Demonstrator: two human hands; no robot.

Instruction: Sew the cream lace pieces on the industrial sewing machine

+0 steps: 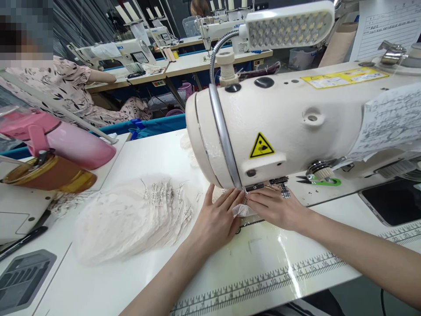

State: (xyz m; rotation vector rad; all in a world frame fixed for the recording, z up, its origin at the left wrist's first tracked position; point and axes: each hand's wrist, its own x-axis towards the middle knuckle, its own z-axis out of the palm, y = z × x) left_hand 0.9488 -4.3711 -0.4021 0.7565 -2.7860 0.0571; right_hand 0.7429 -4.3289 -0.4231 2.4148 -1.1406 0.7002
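Note:
A cream sewing machine [296, 118] fills the upper right of the head view. Under its head, both my hands press a small white fabric piece [241, 211] flat on the machine bed. My left hand [217, 219] lies on the piece's left side, fingers pointing toward the needle area. My right hand [274, 206] rests on the right side, fingertips just below the presser foot [283, 188]. A stack of several thin white lace pieces [131, 219] lies on the table to the left of my left hand.
A pink bottle [75, 140] and an amber jar [49, 175] sit at the left. Green-handled snips [320, 181] lie behind the presser foot. A lamp [289, 26] hangs above. A ruler strip [263, 281] runs along the table's front edge. A person [66, 92] sits at the far left.

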